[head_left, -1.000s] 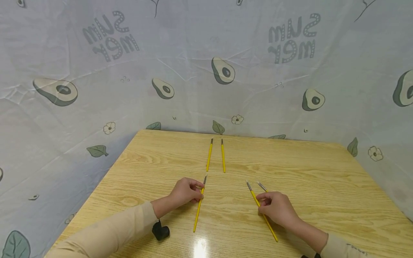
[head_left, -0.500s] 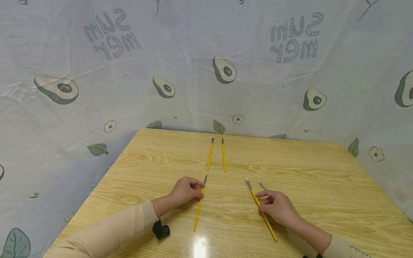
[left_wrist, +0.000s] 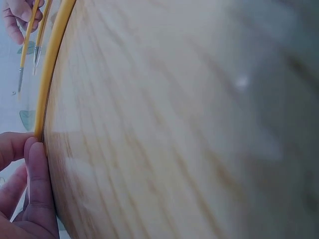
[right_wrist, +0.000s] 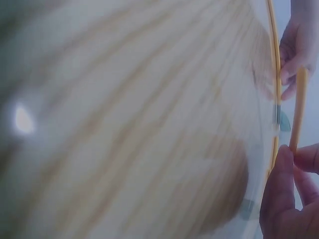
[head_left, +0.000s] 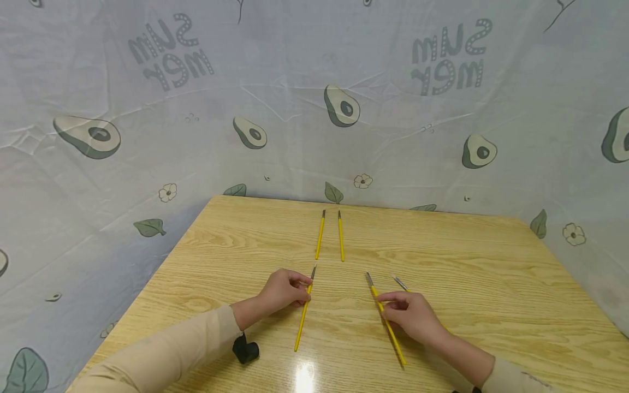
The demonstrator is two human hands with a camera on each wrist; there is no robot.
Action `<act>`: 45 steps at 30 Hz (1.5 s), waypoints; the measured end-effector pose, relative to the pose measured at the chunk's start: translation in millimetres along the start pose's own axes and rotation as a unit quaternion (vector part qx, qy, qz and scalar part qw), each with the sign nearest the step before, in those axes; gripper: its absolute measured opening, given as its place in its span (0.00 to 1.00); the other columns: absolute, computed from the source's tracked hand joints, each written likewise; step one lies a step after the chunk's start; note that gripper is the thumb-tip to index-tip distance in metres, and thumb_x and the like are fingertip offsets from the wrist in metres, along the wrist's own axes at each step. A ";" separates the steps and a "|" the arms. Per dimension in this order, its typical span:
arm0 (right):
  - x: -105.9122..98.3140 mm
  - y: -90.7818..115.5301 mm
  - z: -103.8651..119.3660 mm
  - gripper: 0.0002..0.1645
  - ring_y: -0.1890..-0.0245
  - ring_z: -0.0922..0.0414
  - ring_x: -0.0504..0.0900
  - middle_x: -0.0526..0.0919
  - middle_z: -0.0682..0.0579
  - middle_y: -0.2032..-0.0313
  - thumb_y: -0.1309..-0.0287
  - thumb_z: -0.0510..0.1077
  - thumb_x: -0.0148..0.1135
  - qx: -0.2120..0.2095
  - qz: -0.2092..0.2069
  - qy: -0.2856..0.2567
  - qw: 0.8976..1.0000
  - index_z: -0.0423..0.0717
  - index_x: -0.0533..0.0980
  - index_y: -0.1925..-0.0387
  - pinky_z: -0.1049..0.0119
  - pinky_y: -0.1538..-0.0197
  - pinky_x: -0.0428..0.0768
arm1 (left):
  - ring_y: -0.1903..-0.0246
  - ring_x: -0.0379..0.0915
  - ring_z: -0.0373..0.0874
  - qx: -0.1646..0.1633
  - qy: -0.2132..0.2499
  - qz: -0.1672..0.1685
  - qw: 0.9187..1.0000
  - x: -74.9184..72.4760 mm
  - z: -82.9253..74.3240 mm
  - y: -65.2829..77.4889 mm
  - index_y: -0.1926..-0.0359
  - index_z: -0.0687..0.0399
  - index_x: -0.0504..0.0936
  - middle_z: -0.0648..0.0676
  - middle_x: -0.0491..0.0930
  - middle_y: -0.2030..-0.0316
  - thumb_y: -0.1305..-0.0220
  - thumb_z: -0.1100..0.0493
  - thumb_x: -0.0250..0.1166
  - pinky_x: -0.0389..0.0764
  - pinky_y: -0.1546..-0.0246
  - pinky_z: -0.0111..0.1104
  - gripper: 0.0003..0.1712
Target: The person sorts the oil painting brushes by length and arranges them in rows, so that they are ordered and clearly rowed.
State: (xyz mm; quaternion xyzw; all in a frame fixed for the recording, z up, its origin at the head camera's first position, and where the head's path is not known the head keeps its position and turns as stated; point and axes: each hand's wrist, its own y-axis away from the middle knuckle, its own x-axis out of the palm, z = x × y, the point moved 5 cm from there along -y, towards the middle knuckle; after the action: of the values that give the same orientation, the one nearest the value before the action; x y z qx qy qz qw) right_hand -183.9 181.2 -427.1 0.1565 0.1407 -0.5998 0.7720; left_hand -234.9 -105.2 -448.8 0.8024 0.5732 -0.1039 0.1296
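My left hand (head_left: 285, 290) pinches a yellow-handled paintbrush (head_left: 302, 322) between thumb and fingers, its bristles pointing to the back of the table. In the left wrist view that same brush (left_wrist: 54, 59) runs up from the fingertips, close along the wood. To the right, my right hand (head_left: 414, 315) pinches another yellow paintbrush (head_left: 393, 337), tilted with its tip toward the back left. A third paintbrush (head_left: 400, 283) lies beyond the right hand, most of its handle hidden behind the fingers. The right wrist view shows the held handle (right_wrist: 299, 109) rising from the thumb and fingers.
Two more yellow paintbrushes lie near the back middle of the wooden table (head_left: 467, 256), a left one (head_left: 320, 236) and a right one (head_left: 341, 237). A patterned cloth (head_left: 295, 71) hangs behind the table. A black object (head_left: 244, 350) sits under the left wrist.
My right hand has moved a little to the left with its paintbrush, away from the brush lying beside it. The left hand and its brush have stayed in place.
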 end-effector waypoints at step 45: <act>81.0 -31.0 33.8 0.16 0.73 0.57 0.82 0.81 0.50 0.74 0.48 0.27 0.64 -0.019 -0.008 -0.003 1.000 0.30 0.82 0.54 0.65 0.69 0.84 | 0.77 0.80 0.43 -0.002 0.006 -0.001 1.000 2.0 -3.6 1.5 0.54 0.68 0.84 0.53 0.83 0.75 0.49 0.71 0.70 0.84 0.75 0.34 0.18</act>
State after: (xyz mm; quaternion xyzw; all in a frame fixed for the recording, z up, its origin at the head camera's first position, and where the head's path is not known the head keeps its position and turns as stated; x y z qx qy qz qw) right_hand -193.4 88.7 -431.3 0.1390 0.1503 -0.6035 0.7706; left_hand -232.7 -102.7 -445.9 0.8023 0.5748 -0.0983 0.1273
